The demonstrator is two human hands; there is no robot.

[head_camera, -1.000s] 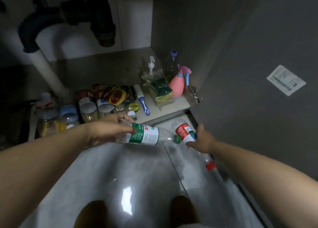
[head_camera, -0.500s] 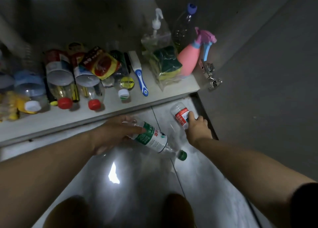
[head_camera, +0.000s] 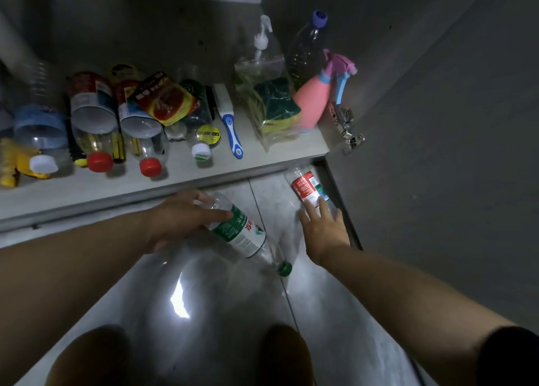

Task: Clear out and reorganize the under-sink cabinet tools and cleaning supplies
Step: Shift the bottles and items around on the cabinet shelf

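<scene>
My left hand (head_camera: pixel 180 216) grips a clear plastic bottle with a green label (head_camera: pixel 240 232) by its base, tilted low over the tiled floor, its green cap toward me. My right hand (head_camera: pixel 323 228) has straight, spread fingers whose tips touch a red-labelled clear bottle (head_camera: pixel 306 187) lying on the floor by the cabinet's right corner. The cabinet shelf (head_camera: pixel 175 178) carries several lying bottles with red caps (head_camera: pixel 150 165), a blue-and-white brush (head_camera: pixel 230 123), a bag of green and yellow sponges (head_camera: pixel 271 108) and a pink spray bottle (head_camera: pixel 313 103).
The open cabinet door (head_camera: pixel 452 152) stands at the right, its metal hinge (head_camera: pixel 347 129) sticking out beside the spray bottle. A pump dispenser (head_camera: pixel 262 36) and a tall blue-capped bottle (head_camera: pixel 309 44) stand at the back. My knees (head_camera: pixel 283 356) are low in view.
My right hand has let go of the red-labelled bottle and opened its fingers over it. My left hand has lowered the green-labelled bottle toward the floor.
</scene>
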